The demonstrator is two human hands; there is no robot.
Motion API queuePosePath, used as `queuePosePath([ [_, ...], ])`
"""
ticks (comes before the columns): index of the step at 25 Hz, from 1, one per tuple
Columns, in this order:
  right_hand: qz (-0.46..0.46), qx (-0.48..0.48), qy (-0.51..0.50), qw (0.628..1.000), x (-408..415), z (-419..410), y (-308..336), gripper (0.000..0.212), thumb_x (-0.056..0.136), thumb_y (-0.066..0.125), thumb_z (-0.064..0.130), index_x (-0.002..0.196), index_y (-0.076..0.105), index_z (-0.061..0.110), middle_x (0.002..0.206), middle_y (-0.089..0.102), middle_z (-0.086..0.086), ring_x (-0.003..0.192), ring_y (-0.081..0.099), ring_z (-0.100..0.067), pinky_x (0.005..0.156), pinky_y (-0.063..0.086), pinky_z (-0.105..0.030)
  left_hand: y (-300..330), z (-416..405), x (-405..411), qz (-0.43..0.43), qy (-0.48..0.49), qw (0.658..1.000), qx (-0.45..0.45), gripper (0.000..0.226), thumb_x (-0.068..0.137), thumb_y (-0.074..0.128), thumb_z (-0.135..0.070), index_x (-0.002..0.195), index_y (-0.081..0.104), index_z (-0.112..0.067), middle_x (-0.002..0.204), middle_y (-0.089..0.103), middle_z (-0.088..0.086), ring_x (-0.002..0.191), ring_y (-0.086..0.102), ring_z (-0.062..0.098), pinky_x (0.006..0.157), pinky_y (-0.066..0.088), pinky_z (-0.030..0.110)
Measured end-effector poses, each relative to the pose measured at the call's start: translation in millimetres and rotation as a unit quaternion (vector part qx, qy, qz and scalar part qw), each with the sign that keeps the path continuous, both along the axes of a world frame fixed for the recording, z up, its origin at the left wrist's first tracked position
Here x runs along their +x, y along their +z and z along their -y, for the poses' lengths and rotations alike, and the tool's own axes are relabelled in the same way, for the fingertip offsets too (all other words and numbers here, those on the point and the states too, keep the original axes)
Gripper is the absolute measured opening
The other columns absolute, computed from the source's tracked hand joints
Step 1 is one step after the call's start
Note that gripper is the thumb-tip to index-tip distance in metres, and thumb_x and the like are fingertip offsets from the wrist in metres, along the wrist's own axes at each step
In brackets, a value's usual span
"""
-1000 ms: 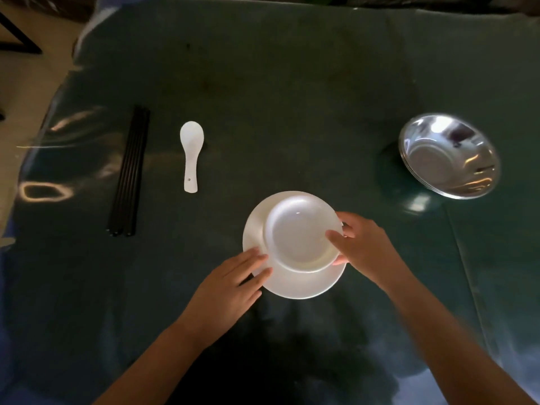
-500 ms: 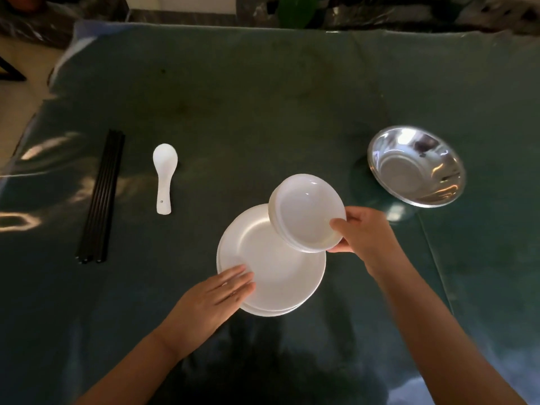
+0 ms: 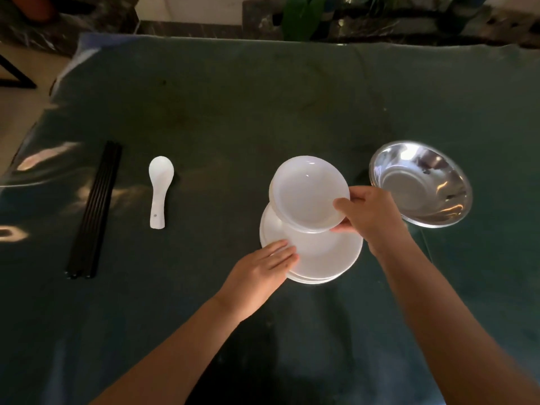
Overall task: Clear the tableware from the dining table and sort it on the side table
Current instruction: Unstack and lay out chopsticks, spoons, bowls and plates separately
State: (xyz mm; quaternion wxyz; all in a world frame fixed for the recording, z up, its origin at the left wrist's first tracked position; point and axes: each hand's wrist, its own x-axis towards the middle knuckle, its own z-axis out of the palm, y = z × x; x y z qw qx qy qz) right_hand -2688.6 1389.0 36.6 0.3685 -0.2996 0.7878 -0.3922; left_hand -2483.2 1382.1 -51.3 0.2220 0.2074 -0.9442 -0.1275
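My right hand grips the right rim of a stack of small white bowls, held tilted above the table. Under them lies a stack of white plates on the dark green tablecloth. My left hand rests flat with fingers together on the plates' left rim. A white ceramic spoon lies to the left, and black chopsticks lie further left. A steel bowl sits just right of my right hand.
The table's left edge shows glare, with pale floor and a dark table leg beyond it. Green plants and a dark stone ledge run behind the far edge.
My right hand has lifted the small bowls off the plates and carried them up and to the right. My left hand has stayed on the plates' rim.
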Motion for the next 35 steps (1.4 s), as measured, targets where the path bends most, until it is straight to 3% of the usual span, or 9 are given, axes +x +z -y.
queuePosePath([
  [7, -0.017, 0.010, 0.120, 0.993, 59, 103, -17, 0.007, 0.078, 0.057, 0.010, 0.077, 0.063, 0.015, 0.081, 0.069, -0.007, 0.050, 0.068, -0.013, 0.050, 0.057, -0.022, -6, 1, -12, -0.001, 0.000, 1.000, 0.010, 0.036, 0.065, 0.079, -0.008, 0.100, 0.072, -0.008, 0.106, 0.072, 0.002, 0.107, 0.064, 0.018, 0.085, 0.054, 0.028],
  [11, -0.004, 0.031, 0.175, 0.984, 87, 125, -37, 0.008, 0.080, 0.056, 0.009, 0.086, 0.059, 0.014, 0.092, 0.064, -0.006, 0.070, 0.070, -0.025, 0.056, 0.060, -0.028, -7, 1, -11, 0.014, 0.003, 1.000, 0.021, 0.032, 0.074, 0.073, -0.009, 0.106, 0.068, -0.009, 0.112, 0.070, 0.002, 0.113, 0.060, 0.017, 0.087, 0.053, 0.029],
  [16, 0.050, 0.053, 0.151, 0.986, 87, 130, -47, 0.011, 0.080, 0.057, 0.005, 0.088, 0.059, 0.012, 0.100, 0.064, -0.010, 0.077, 0.070, -0.028, 0.054, 0.060, -0.029, -10, 2, -11, 0.020, -0.001, 1.000, 0.006, 0.028, 0.084, 0.060, -0.009, 0.111, 0.066, -0.010, 0.118, 0.067, 0.002, 0.119, 0.056, 0.018, 0.090, 0.050, 0.030],
  [20, 0.108, 0.060, 0.171, 0.978, 75, 132, -45, 0.021, 0.080, 0.063, 0.006, 0.101, 0.062, 0.008, 0.103, 0.066, -0.015, 0.072, 0.071, -0.022, 0.051, 0.058, -0.025, -12, 4, -7, -0.009, -0.008, 1.000, -0.005, 0.030, 0.075, 0.071, -0.009, 0.105, 0.070, -0.008, 0.112, 0.070, 0.005, 0.112, 0.061, 0.019, 0.087, 0.053, 0.029],
  [25, 0.090, 0.063, 0.199, 0.974, 68, 131, -38, 0.031, 0.082, 0.068, 0.018, 0.109, 0.062, 0.003, 0.102, 0.068, -0.016, 0.076, 0.071, -0.022, 0.068, 0.059, -0.029, -10, 3, -4, -0.012, -0.003, 1.000, -0.026, 0.029, 0.076, 0.072, -0.011, 0.104, 0.071, -0.008, 0.113, 0.070, 0.006, 0.113, 0.061, 0.020, 0.083, 0.055, 0.030],
  [28, 0.088, 0.004, 0.134, 0.987, 46, 105, -23, 0.023, 0.085, 0.063, 0.022, 0.104, 0.065, 0.009, 0.094, 0.071, -0.011, 0.068, 0.071, -0.017, 0.062, 0.058, -0.024, -8, 4, -6, -0.025, 0.000, 0.999, -0.039, 0.027, 0.075, 0.073, -0.012, 0.101, 0.072, -0.007, 0.111, 0.071, 0.006, 0.110, 0.062, 0.020, 0.081, 0.055, 0.030],
  [31, -0.136, -0.079, 0.069, 0.985, 7, 14, -21, 0.013, 0.080, 0.066, 0.027, 0.094, 0.066, 0.027, 0.085, 0.070, 0.005, 0.061, 0.067, -0.007, 0.061, 0.054, -0.021, -7, 1, -5, -0.025, 0.006, 1.000, -0.018, 0.038, 0.071, 0.077, -0.016, 0.108, 0.070, -0.009, 0.115, 0.068, 0.006, 0.112, 0.061, 0.019, 0.081, 0.056, 0.029],
  [33, -0.356, -0.125, 0.100, 0.921, -4, -51, -35, 0.022, 0.077, 0.069, 0.030, 0.098, 0.067, 0.028, 0.094, 0.069, 0.006, 0.077, 0.066, -0.011, 0.069, 0.054, -0.025, -7, 0, -3, -0.021, 0.014, 1.000, -0.014, 0.037, 0.074, 0.075, -0.019, 0.109, 0.069, -0.011, 0.122, 0.064, 0.007, 0.117, 0.058, 0.020, 0.082, 0.056, 0.027],
  [35, -0.486, -0.149, 0.236, 0.828, -6, -88, -57, 0.031, 0.076, 0.064, 0.033, 0.104, 0.070, 0.020, 0.108, 0.070, -0.001, 0.099, 0.066, -0.022, 0.087, 0.052, -0.040, -10, 1, -3, -0.016, 0.016, 0.999, -0.036, 0.024, 0.078, 0.070, -0.017, 0.102, 0.071, -0.012, 0.118, 0.067, 0.005, 0.115, 0.059, 0.021, 0.082, 0.055, 0.029],
])
